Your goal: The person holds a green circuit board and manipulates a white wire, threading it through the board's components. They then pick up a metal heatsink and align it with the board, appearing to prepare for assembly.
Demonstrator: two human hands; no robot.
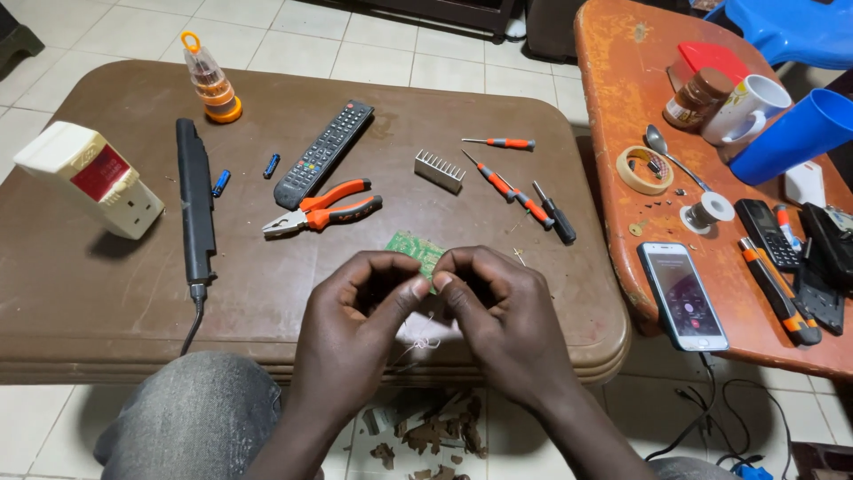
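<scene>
I pinch a thin wire (425, 340) between the closed fingertips of my left hand (355, 311) and right hand (502, 311), and judge that pulling hard could snap it or knock the green circuit board (413, 247).

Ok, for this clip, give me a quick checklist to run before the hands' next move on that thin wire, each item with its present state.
1. Left hand and right hand both pinch the thin wire: ok.
2. Wire end visible between the fingertips: cannot tell.
3. Green circuit board lies flat on the brown table: ok.
4. Orange-handled pliers lie unobstructed on the table: ok.
5. Screwdrivers lie apart from the hands: ok.
</scene>
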